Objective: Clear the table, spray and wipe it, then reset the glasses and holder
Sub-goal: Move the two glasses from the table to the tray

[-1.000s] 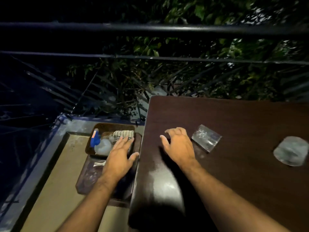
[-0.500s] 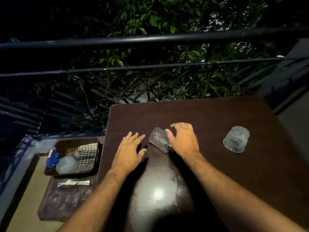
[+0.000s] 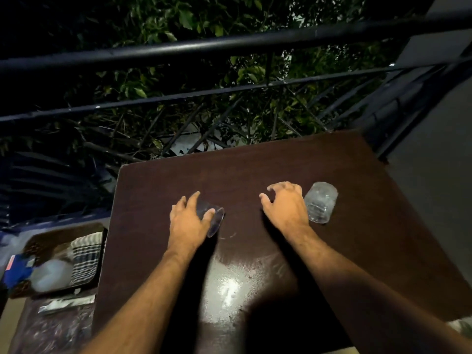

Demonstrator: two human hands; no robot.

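Observation:
A dark brown table [image 3: 242,164] fills the middle of the head view. On it my left hand [image 3: 187,221] wraps around a clear glass [image 3: 215,221] that leans to the right. My right hand [image 3: 287,204] hovers with its fingers spread and curled, holding nothing, just left of a second clear glass [image 3: 320,201]. That glass stands upside down on the table, and my hand covers its left edge. Whether the fingers touch it I cannot tell.
Left of the table, lower down, sits a brown tray [image 3: 38,241] with a checked cloth [image 3: 85,261], a spray bottle with a blue head [image 3: 48,274] and a white packet [image 3: 66,302] in front. A black railing [image 3: 229,44] and foliage run behind. A grey wall [image 3: 434,175] stands right.
My left hand has moved from the table top onto the tilted glass and taken hold of it. My right hand left that glass and moved right to the second one. The view shifted right.

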